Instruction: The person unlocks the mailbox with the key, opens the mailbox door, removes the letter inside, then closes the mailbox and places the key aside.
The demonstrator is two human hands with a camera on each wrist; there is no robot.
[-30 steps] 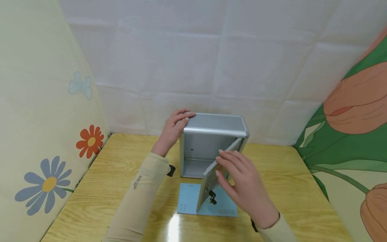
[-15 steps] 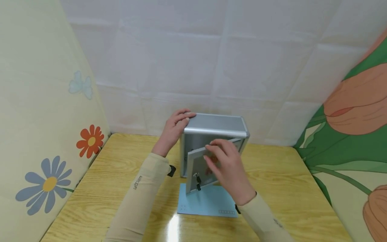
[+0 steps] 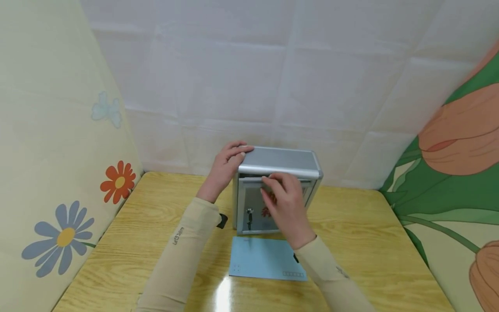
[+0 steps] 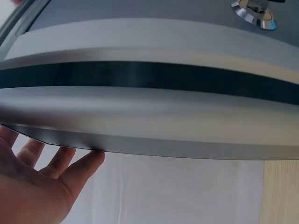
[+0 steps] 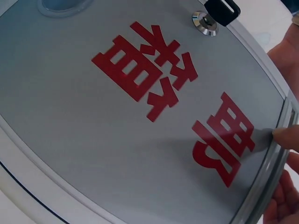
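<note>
A grey metal mailbox (image 3: 278,160) stands upright on the table. My left hand (image 3: 226,162) rests on its top left corner; in the left wrist view the fingertips (image 4: 96,156) touch the side of the box. My right hand (image 3: 286,206) pinches the top edge of the mailbox door (image 3: 253,195), with the thumb (image 5: 285,137) on the front in the right wrist view. The door stands slightly ajar, a dark gap showing along its top. Red characters (image 5: 140,65) mark its front. A key with a black head (image 5: 222,11) sits in the lock (image 5: 204,24).
A light blue envelope (image 3: 265,260) lies flat on the wooden table (image 3: 175,190) just in front of the mailbox. Behind the table hangs a white cloth (image 3: 218,86). Flower-printed panels (image 3: 50,151) rise at both sides.
My right hand has swung the mailbox door leftward and in, from wide open to nearly flush with the box. The interior is now mostly covered. The left hand has stayed in place.
</note>
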